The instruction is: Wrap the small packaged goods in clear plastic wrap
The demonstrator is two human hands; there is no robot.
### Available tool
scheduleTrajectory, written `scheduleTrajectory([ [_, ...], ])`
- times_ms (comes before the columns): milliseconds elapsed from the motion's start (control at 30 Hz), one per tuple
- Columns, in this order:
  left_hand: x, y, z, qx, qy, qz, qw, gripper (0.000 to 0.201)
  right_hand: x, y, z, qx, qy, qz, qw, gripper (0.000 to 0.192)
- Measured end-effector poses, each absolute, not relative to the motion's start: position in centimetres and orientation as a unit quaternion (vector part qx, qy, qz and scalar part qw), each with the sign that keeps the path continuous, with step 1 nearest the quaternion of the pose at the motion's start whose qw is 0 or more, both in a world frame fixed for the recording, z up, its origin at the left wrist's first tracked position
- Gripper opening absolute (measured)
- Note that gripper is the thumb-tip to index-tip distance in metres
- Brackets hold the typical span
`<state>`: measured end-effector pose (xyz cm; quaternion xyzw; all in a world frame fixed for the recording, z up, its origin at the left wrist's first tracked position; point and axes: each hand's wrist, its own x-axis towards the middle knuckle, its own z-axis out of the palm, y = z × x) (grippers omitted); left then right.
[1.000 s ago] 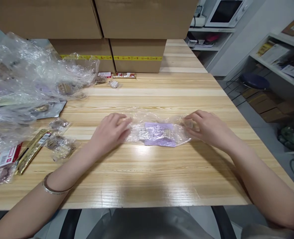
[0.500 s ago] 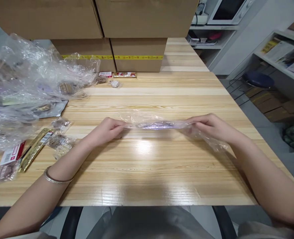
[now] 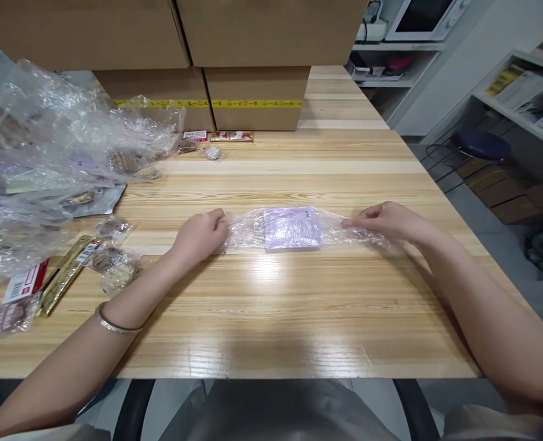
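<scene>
Bag stretched flat between both hands

Clear bag (image 3: 294, 228) w/ a purple packet (image 3: 292, 227) inside is held taut just above the counter (image 3: 271, 306), near its middle. Left hand (image 3: 201, 234) is closed into a loose fist on the bag's left end; right hand (image 3: 388, 221) is pinched shut on the right end, thumb and fingertips together, w/ loose film trailing under the wrist. Packet is seen flat, label side up, barcode toward the far right corner.

Step in hand, as judged: the bag is being pulled straight and laid down so the packet sits centred. Approx. mid-way; film at both ends is not yet folded or sealed.

Next move would call for even tension on both ends, since the film is thin and slippery and the packet could slide to one side. Bag should be lowered flat before either grip is relaxed.

Elsewhere: crumpled plastic (image 3: 46, 147) is piled far left, w/ small snack packs (image 3: 113, 263) and a gold bar (image 3: 64, 282) beside it. Boxes (image 3: 253, 92) are stacked at the far edge, a few wrapped pieces in front of them. Bracelet (image 3: 115, 321) is worn on the left wrist.
</scene>
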<state>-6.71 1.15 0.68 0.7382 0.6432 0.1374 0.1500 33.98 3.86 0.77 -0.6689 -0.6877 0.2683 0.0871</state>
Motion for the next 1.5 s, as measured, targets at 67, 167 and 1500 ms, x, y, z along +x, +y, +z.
scheduleTrajectory([
  [67,-6.1,0.3,1.0,0.761,0.630,0.154,0.000,0.027,33.0,2.9,1.0,-0.699,-0.695,0.147,0.086,0.052],
  [167,-5.3,-1.3,1.6,0.815,0.515,0.232,-0.125,0.031,30.4,0.7,1.9,-0.629,-0.754,-0.037,0.185,0.058],
  [1500,0.4,0.6,-2.8,0.915,0.342,0.214,0.030,0.040,25.9,-1.6,0.1,-0.629,-0.742,0.119,0.199,0.063],
])
